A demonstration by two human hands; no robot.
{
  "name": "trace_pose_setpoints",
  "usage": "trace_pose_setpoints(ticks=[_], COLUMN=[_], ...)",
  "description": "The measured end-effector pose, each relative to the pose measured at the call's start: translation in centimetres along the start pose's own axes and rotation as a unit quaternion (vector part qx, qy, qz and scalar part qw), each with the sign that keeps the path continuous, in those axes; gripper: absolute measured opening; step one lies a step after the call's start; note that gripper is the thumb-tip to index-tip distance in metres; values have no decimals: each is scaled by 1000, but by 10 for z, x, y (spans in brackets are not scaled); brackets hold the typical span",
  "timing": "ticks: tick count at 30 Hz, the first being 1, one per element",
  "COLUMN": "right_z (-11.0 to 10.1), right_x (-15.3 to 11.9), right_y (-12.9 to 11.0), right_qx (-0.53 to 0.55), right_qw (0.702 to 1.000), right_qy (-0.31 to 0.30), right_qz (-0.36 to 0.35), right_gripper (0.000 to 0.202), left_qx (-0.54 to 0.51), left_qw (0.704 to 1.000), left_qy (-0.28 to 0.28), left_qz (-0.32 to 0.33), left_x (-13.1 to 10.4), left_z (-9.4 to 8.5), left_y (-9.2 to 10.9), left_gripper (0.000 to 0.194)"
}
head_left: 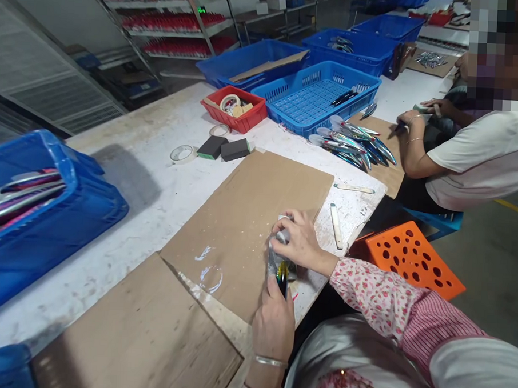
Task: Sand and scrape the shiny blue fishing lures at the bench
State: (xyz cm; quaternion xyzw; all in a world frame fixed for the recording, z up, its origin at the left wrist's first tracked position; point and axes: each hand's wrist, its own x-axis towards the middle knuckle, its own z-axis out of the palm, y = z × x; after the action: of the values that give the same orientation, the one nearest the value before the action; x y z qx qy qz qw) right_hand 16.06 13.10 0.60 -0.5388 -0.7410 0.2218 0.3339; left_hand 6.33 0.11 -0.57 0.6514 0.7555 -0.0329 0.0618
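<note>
My left hand, with a silver bangle at its wrist, is closed on a fishing lure with a dark back and shiny yellow-green side. Just beyond it, my right hand curls its fingers over a silvery-grey piece at the lure's far end. What that piece is I cannot make out, and the fingers partly hide it. Both hands are above the right edge of a brown cardboard sheet on the white table. White smears mark the cardboard.
Two dark sanding blocks, a tape roll and a red basket lie beyond. Blue tubs stand around. Shiny lures are piled near a co-worker. Two pale knives and an orange stool are rightward.
</note>
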Motion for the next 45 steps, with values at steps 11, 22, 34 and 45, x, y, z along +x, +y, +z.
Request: trace_pose_setpoints(ticks=[11,22,34,45], right_z=[-3,5,-17,-49], right_x=[17,9,34,16], right_y=[2,-1,43,47], right_qx=[3,-13,-17,-53], right_qw=[998,999,996,996], right_qy=[58,38,42,0], right_qz=[12,-7,81,-77], right_gripper=[15,15,20,16], left_qx=[-18,-24,-184,-81], left_qw=[1000,1000,983,996], left_qy=[-19,-9,22,-29], left_qz=[-17,-15,10,38], left_x=[-1,2,-8,5], left_z=[-7,-5,-27,-30], left_y=[3,2,-34,-29], left_gripper=[42,41,48,42])
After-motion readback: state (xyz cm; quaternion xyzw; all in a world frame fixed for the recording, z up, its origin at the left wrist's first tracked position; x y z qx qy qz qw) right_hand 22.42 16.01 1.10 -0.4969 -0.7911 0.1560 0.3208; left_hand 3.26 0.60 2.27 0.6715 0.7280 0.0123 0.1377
